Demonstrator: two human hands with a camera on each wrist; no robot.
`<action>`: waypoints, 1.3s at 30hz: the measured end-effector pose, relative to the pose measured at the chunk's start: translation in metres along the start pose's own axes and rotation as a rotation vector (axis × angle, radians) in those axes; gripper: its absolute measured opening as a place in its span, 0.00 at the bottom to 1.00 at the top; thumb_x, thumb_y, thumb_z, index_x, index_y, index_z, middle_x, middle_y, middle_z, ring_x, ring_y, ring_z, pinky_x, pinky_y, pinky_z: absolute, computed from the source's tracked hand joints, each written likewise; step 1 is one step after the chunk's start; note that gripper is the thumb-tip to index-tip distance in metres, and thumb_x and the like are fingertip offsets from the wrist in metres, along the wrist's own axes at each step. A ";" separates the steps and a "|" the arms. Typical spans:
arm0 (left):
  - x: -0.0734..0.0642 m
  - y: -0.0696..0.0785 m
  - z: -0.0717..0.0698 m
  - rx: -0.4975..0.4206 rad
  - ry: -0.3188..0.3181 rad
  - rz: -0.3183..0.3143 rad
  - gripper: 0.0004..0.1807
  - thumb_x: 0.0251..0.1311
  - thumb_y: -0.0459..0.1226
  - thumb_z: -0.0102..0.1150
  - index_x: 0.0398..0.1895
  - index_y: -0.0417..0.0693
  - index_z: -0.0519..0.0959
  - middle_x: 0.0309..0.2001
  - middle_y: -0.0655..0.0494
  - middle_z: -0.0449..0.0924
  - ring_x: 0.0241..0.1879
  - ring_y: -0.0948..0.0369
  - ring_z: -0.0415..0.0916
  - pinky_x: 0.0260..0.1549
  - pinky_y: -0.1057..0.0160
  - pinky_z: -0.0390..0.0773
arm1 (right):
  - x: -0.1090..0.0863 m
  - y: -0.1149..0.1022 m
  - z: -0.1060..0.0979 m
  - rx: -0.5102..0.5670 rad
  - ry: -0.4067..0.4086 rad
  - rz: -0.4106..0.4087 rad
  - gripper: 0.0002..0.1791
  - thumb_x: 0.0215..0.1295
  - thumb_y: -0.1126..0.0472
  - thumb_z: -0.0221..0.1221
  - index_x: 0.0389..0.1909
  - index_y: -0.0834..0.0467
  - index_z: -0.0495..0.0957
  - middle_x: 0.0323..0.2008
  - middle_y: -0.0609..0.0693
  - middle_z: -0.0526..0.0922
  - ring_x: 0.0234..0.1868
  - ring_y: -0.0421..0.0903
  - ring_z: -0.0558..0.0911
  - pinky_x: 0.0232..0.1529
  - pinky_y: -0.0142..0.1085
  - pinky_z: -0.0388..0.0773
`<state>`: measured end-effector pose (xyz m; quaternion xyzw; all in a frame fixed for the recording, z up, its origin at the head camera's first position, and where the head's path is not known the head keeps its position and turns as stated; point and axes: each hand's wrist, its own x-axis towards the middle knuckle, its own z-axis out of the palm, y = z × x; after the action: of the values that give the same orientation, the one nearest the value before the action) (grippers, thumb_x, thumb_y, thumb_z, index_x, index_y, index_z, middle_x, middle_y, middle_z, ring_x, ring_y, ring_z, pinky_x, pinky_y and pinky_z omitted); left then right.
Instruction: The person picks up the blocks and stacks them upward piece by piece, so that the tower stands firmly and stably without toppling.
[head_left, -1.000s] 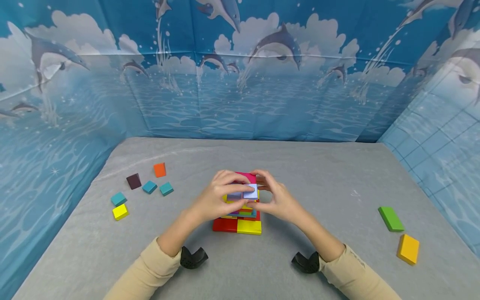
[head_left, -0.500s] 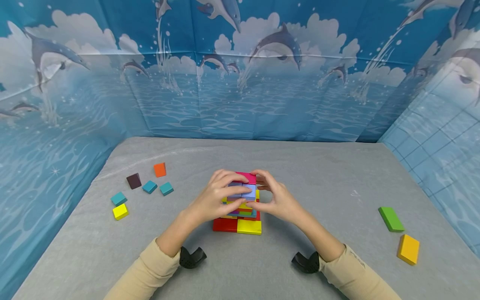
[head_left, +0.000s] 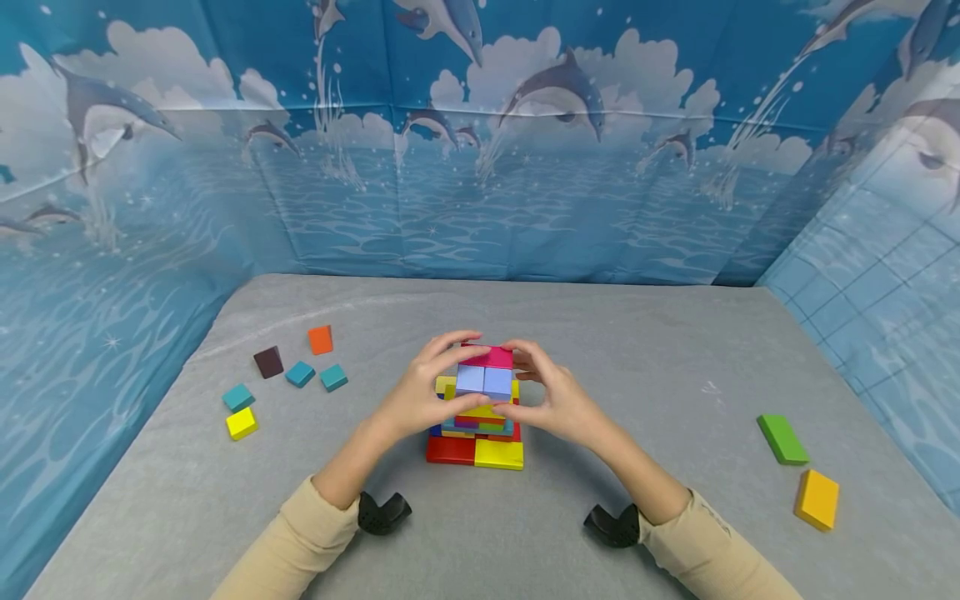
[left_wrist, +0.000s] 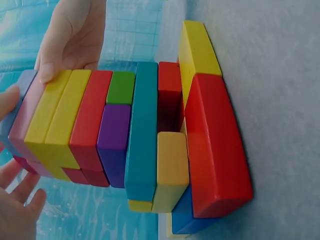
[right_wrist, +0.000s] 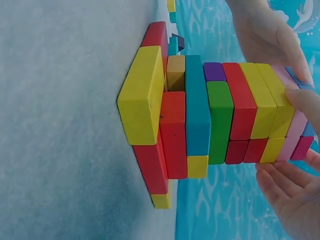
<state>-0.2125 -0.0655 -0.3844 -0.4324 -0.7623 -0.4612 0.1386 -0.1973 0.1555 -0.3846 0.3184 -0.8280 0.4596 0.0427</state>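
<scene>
A tower of coloured blocks (head_left: 489,423) stands mid-table, with red and yellow blocks at its base. On its top layer lie two light blue blocks (head_left: 483,381) side by side, a magenta block (head_left: 491,358) behind them. My left hand (head_left: 416,392) curves round the top from the left, thumb at the front edge and index finger over the magenta block. From the right, my right hand (head_left: 553,398) grips the upper tower. Its thumb (right_wrist: 306,104) presses the front by the yellow and pink blocks, its fingers (right_wrist: 277,182) lie along the side.
At the left lie a dark brown block (head_left: 268,362), an orange block (head_left: 320,340), several teal blocks (head_left: 333,377) and a yellow block (head_left: 242,423). A green block (head_left: 782,439) and an orange-yellow block (head_left: 817,500) lie at the right. A dolphin-print curtain (head_left: 480,208) surrounds the grey table.
The right-hand light blue block has settled level beside the other. My left fingers have lifted off it and moved back to the magenta block, uncovering both. My right hand has stayed put.
</scene>
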 end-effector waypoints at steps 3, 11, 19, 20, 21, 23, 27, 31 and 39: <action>-0.002 -0.002 -0.002 -0.074 -0.005 -0.084 0.33 0.45 0.31 0.69 0.58 0.43 0.69 0.62 0.49 0.63 0.60 0.54 0.60 0.51 0.51 0.71 | 0.000 -0.001 0.000 -0.005 0.000 0.015 0.40 0.47 0.61 0.69 0.61 0.57 0.58 0.54 0.55 0.72 0.53 0.47 0.73 0.50 0.48 0.73; 0.000 0.018 -0.014 -0.141 -0.044 -0.156 0.30 0.47 0.26 0.64 0.56 0.31 0.67 0.57 0.39 0.66 0.56 0.50 0.64 0.51 0.56 0.72 | -0.001 -0.006 -0.003 0.059 -0.005 0.051 0.40 0.50 0.61 0.68 0.63 0.59 0.58 0.60 0.53 0.67 0.56 0.48 0.70 0.55 0.50 0.69; 0.001 0.025 -0.017 -0.146 -0.045 -0.184 0.29 0.46 0.24 0.64 0.55 0.32 0.69 0.56 0.39 0.67 0.55 0.49 0.65 0.51 0.55 0.71 | 0.000 -0.007 -0.006 0.079 0.010 0.043 0.37 0.51 0.62 0.67 0.62 0.59 0.62 0.59 0.53 0.70 0.55 0.47 0.71 0.54 0.48 0.70; 0.001 0.025 -0.017 -0.146 -0.045 -0.190 0.28 0.46 0.24 0.63 0.55 0.32 0.69 0.56 0.39 0.67 0.55 0.49 0.64 0.51 0.55 0.72 | 0.000 -0.007 -0.006 0.079 0.010 0.045 0.37 0.51 0.62 0.67 0.62 0.59 0.63 0.59 0.52 0.70 0.55 0.47 0.71 0.54 0.49 0.70; 0.001 0.025 -0.017 -0.147 -0.047 -0.197 0.28 0.47 0.24 0.63 0.55 0.32 0.69 0.56 0.39 0.67 0.56 0.49 0.64 0.51 0.55 0.72 | 0.000 -0.007 -0.006 0.078 0.010 0.045 0.37 0.51 0.62 0.67 0.62 0.59 0.63 0.59 0.52 0.70 0.55 0.47 0.71 0.54 0.49 0.69; 0.001 0.026 -0.017 -0.144 -0.050 -0.213 0.27 0.47 0.25 0.63 0.55 0.33 0.70 0.57 0.40 0.67 0.56 0.50 0.64 0.51 0.55 0.72 | 0.000 -0.007 -0.006 0.076 0.012 0.045 0.37 0.50 0.62 0.67 0.62 0.59 0.63 0.59 0.52 0.70 0.55 0.47 0.71 0.54 0.49 0.70; 0.001 0.027 -0.017 -0.139 -0.059 -0.229 0.27 0.49 0.26 0.63 0.55 0.34 0.70 0.58 0.40 0.66 0.57 0.50 0.63 0.51 0.54 0.72 | 0.001 -0.007 -0.007 0.047 0.017 0.038 0.37 0.49 0.61 0.68 0.61 0.60 0.64 0.58 0.53 0.71 0.55 0.47 0.72 0.53 0.44 0.72; -0.002 0.020 -0.019 -0.153 -0.071 -0.237 0.32 0.48 0.28 0.64 0.59 0.36 0.66 0.63 0.42 0.61 0.61 0.50 0.58 0.55 0.47 0.66 | 0.002 -0.007 -0.008 0.018 0.019 0.024 0.37 0.49 0.61 0.68 0.60 0.61 0.64 0.58 0.54 0.71 0.54 0.48 0.73 0.51 0.40 0.73; -0.034 -0.038 -0.050 0.038 -0.015 -0.311 0.34 0.49 0.39 0.67 0.62 0.50 0.67 0.64 0.54 0.60 0.64 0.55 0.55 0.57 0.42 0.60 | 0.001 -0.007 -0.009 -0.004 0.012 0.045 0.38 0.48 0.60 0.69 0.61 0.60 0.64 0.58 0.52 0.71 0.54 0.45 0.72 0.52 0.40 0.73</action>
<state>-0.2312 -0.1324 -0.4006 -0.3099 -0.8296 -0.4594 0.0680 -0.1962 0.1593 -0.3740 0.2970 -0.8354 0.4609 0.0379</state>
